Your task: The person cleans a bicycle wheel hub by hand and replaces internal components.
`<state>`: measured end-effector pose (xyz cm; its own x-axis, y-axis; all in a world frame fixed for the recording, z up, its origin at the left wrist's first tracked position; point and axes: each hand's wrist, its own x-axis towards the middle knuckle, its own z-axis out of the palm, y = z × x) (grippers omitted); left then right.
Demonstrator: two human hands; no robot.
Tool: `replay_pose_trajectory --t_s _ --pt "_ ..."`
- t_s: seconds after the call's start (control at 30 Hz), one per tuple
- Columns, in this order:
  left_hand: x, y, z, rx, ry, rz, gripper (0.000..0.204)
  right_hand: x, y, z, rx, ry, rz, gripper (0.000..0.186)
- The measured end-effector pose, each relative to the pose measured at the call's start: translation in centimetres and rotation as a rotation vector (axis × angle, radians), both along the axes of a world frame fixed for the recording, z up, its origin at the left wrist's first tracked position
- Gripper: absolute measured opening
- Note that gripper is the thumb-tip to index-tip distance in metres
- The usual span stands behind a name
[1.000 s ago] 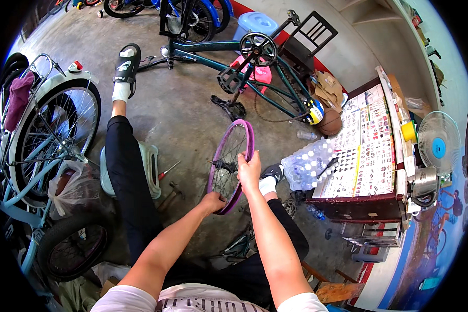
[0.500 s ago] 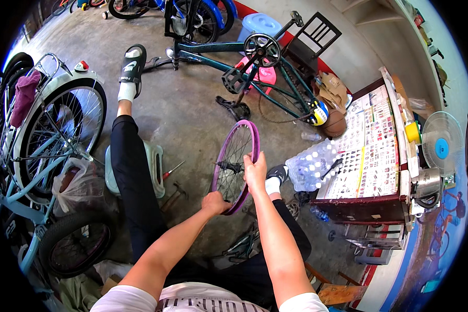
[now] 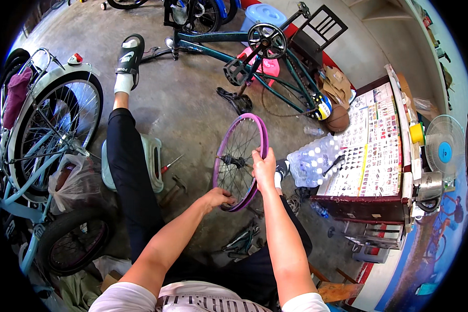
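On the concrete floor (image 3: pixel 187 114), a dark green bicycle frame (image 3: pixel 213 37) stands beyond the purple-rimmed bicycle wheel (image 3: pixel 233 160), which is held up, tilted, in front of the person's body. The right hand (image 3: pixel 264 167) is closed round the wheel's right side; the left hand (image 3: pixel 216 198), fingers partly curled, is at its lower edge — whether gripping, I cannot tell. Leftward lie a hammer (image 3: pixel 179 183) and, just beside it, a red-handled screwdriver (image 3: pixel 165 168).
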<state>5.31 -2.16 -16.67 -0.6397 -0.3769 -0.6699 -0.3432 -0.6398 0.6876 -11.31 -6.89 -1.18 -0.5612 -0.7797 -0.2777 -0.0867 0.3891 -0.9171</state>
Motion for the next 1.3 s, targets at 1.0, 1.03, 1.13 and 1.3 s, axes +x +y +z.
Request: replay_pose_trajectory --t_s 1.0,1.03,1.13,1.3 --pt "-0.7 -1.3 7.4 -0.807 -0.515 -0.531 0.058 1.2 0.3 -0.6 -0.026 -0.014 -0.054 0.018" --pt "-0.7 -1.4 7.3 -0.797 -0.507 -0.542 0.059 1.3 0.3 -0.7 -0.023 -0.008 -0.05 0.018" --pt "-0.9 -1.5 6.5 -0.765 -0.453 -0.532 0.059 1.3 0.1 -0.7 -0.018 0.023 -0.024 0.017" --pt "0.2 -1.7 5.2 -0.693 -0.291 -0.421 0.055 1.7 -0.6 0.3 0.004 -0.022 0.01 0.017"
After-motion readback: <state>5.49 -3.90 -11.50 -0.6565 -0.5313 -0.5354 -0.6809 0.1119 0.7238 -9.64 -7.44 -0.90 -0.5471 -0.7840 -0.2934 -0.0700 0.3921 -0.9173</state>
